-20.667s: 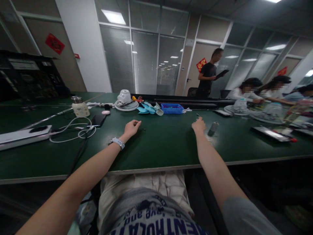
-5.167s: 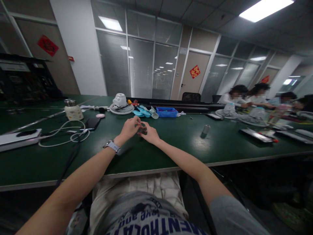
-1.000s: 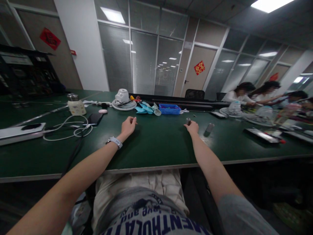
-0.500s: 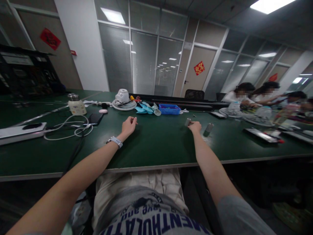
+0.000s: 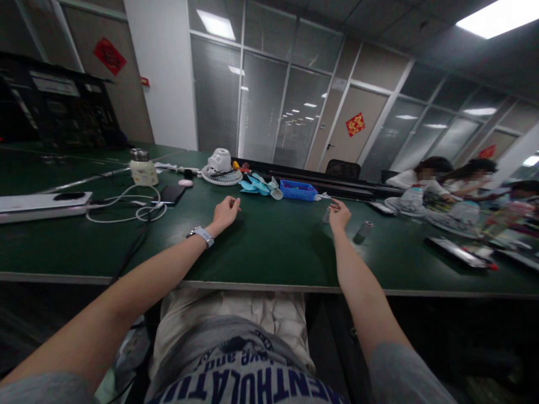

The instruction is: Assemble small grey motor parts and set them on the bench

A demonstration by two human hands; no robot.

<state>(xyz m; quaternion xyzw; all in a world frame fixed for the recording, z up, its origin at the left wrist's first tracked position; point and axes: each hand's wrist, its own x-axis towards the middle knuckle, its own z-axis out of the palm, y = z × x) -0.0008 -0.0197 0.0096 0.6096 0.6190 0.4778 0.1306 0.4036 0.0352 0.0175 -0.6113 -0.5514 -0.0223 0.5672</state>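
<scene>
My left hand (image 5: 226, 212), with a watch (image 5: 201, 235) on its wrist, rests on the green table (image 5: 269, 255), fingers curled in a loose pinch. Something thin may stick out at the fingertips, too small to name. My right hand (image 5: 339, 215) hovers just above the table with its fingertips drawn together; whatever they hold is hidden. A small grey cylinder (image 5: 326, 215) stands upright just left of that hand, very close to it. A second grey cylinder (image 5: 364, 229) lies to the hand's right.
Behind my hands lie a white fan housing (image 5: 219, 167), pale blue fan blades (image 5: 259, 186) and a blue tray (image 5: 298, 191). At left are a phone (image 5: 172, 194), a coiled white cable (image 5: 135, 210), a white power strip (image 5: 42, 202) and a jar (image 5: 143, 168). People (image 5: 438, 174) work at far right.
My right hand has drawn back from the small grey cylinder, which now stands free to its left. My left hand has stayed in place. The view has shifted.
</scene>
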